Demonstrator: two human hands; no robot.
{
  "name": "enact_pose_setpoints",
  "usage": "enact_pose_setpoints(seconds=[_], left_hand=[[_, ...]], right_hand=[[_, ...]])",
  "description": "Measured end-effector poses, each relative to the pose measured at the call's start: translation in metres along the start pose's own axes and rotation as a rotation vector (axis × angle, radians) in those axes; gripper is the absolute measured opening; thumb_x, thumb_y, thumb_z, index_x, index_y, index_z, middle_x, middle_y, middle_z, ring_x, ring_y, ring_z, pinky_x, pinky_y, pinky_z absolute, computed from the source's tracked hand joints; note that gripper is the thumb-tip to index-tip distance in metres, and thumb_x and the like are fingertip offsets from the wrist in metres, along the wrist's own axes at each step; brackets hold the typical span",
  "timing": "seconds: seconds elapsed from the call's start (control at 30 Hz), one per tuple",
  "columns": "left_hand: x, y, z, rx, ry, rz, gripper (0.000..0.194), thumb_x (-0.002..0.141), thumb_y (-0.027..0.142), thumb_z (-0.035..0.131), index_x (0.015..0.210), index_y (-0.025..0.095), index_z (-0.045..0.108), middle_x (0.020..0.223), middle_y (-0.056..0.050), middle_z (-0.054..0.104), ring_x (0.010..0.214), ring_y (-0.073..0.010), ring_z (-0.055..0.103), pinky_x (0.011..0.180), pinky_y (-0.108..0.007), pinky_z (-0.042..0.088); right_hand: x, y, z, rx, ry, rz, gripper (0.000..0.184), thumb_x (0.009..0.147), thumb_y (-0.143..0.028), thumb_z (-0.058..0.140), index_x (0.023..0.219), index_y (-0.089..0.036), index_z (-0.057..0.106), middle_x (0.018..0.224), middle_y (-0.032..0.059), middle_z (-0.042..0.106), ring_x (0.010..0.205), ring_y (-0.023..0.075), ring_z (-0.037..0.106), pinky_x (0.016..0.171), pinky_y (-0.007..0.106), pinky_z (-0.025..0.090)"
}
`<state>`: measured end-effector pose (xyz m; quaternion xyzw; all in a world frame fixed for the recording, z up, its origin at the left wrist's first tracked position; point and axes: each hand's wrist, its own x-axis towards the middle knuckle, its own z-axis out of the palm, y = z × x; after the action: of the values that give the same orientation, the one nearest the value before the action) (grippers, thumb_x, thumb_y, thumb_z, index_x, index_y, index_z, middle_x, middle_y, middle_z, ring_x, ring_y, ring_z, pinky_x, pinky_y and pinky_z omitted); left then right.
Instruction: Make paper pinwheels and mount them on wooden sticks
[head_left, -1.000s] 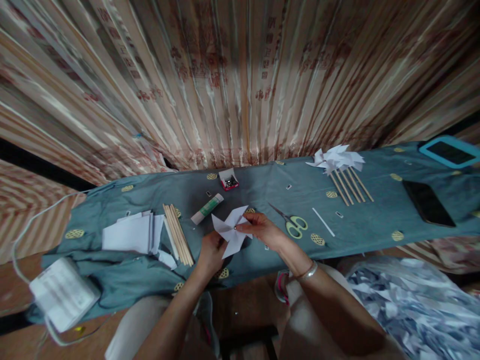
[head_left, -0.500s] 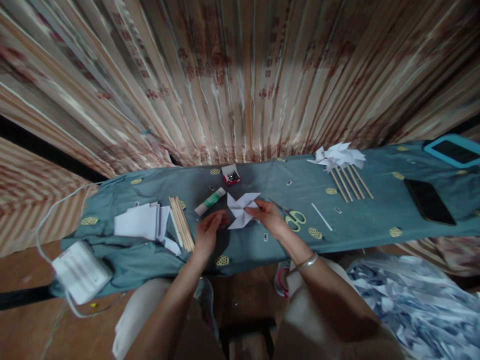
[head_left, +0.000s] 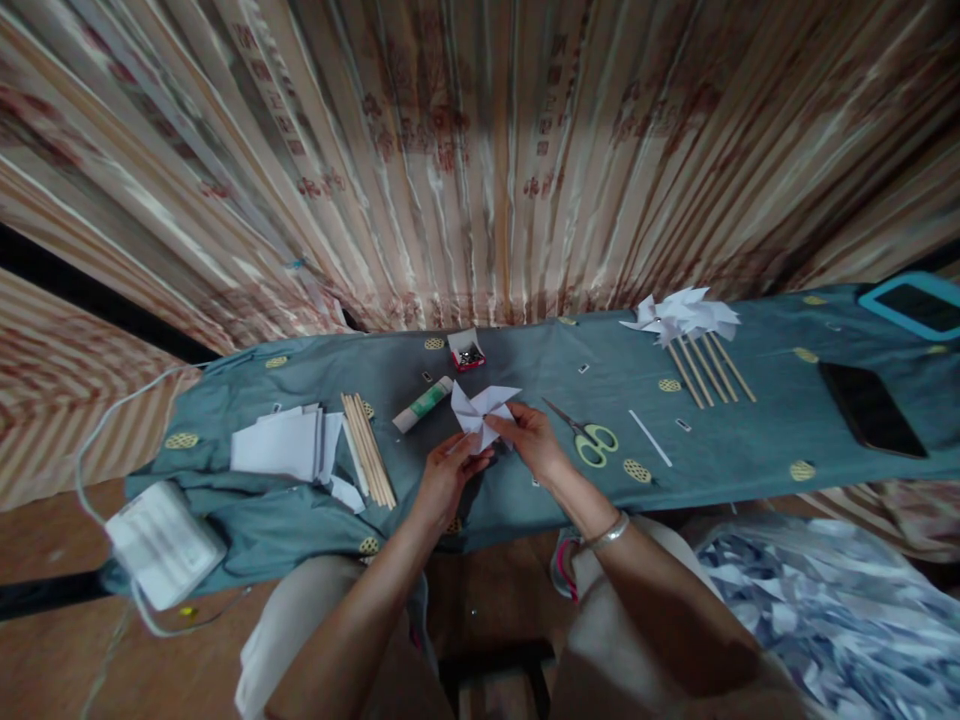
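Now that the left hand point(head_left: 444, 478) has rejoined the pinwheel point(head_left: 469, 408), both steady it over the cloth point(head_left: 525, 350): the right hand point(head_left: 538, 442) pinches near its centre; the left, partly hidden, seems closed on a lower blade.

Two hands point(head_left: 448, 478) hold a white paper pinwheel point(head_left: 480, 412) (near scissors point(head_left: 589, 440)).

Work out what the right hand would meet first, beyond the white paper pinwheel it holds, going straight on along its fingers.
Probably the pale cylindrical tube with a green label, though depth is unclear and the right hand might pass above.
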<state>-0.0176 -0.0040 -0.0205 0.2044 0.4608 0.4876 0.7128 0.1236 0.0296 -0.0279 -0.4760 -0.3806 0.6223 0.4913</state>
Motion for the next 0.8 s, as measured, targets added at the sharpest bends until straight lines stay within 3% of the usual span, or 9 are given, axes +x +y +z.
enact_pose_setpoints(seconds=[0.33, 0.53, 0.73, 0.8], left_hand=[[-0.0006, -0.002, 0.0033, 0.017, 0.061, -0.001, 0.049, 0.045, 0.04, 0.094, 0.078, 0.011, 0.073, 0.071, -0.006, 0.074, 0.064, -0.0146, 0.069, 0.066, -0.025, 0.055], [-0.0006, -0.0012, 0.0014, 0.085, 0.046, 0.035, 0.045, 0.05, 0.039, 0.091, 0.08, 0.011, 0.072, 0.073, -0.006, 0.074, 0.064, -0.0148, 0.068, 0.069, -0.027, 0.055], [0.0006, -0.0008, 0.0022, 0.075, 0.037, 0.035, 0.052, 0.054, 0.054, 0.087, 0.078, 0.011, 0.072, 0.071, -0.007, 0.073, 0.066, -0.0165, 0.068, 0.067, -0.028, 0.054], [0.001, -0.0013, 0.0033, 0.087, 0.042, 0.053, 0.05, 0.051, 0.05, 0.089, 0.079, 0.011, 0.072, 0.072, -0.006, 0.072, 0.064, -0.0149, 0.066, 0.066, -0.027, 0.053]], right_hand=[[-0.0009, 0.001, 0.0026, 0.007, -0.01, -0.033, 0.034, 0.06, -0.046, 0.082, 0.076, -0.018, 0.07, 0.07, -0.002, 0.066, 0.063, 0.0126, 0.052, 0.061, 0.027, 0.042], [-0.0011, 0.0009, 0.0043, -0.019, -0.006, -0.02, 0.035, 0.06, -0.048, 0.08, 0.074, -0.019, 0.067, 0.067, -0.0022, 0.065, 0.062, 0.0129, 0.052, 0.061, 0.027, 0.042], [-0.0006, 0.0012, 0.0058, -0.033, 0.018, -0.035, 0.037, 0.058, -0.051, 0.08, 0.073, -0.019, 0.067, 0.068, -0.0022, 0.066, 0.063, 0.0133, 0.053, 0.061, 0.027, 0.044], [-0.0011, 0.0017, 0.0061, -0.06, 0.014, -0.038, 0.036, 0.06, -0.05, 0.079, 0.075, -0.02, 0.068, 0.07, -0.0018, 0.067, 0.065, 0.0143, 0.055, 0.062, 0.027, 0.046]])
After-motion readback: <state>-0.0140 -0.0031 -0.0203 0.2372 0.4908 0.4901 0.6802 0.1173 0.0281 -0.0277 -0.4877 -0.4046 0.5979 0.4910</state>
